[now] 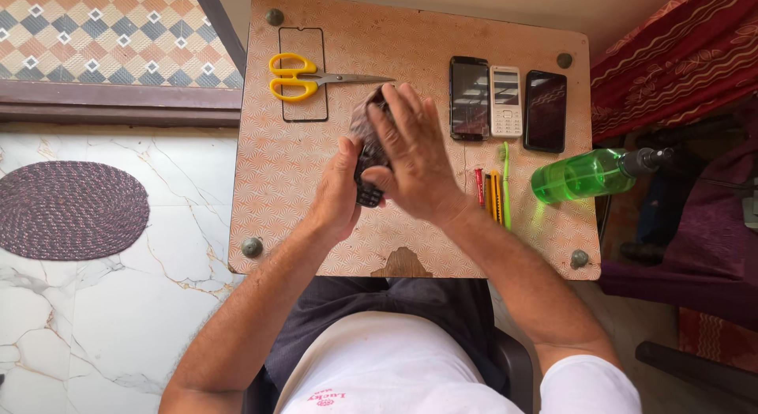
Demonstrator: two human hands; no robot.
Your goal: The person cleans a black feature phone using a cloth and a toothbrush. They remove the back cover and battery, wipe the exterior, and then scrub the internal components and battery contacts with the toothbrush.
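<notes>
Keypad phone sat above table middle, clamped from below in left hand for steadiness. Right hand pressed cloth flat over it, fingers closed around, so cloth stayed put.

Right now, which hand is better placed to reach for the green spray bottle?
Right hand, probably. The green spray bottle lies at the table's right edge, on that hand's side. The left hand grips the keypad phone farther away.

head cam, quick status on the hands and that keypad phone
Left hand grips dark keypad phone from below. Right hand presses dark cloth over its top. Scissors and the other phones lie apart.
</notes>
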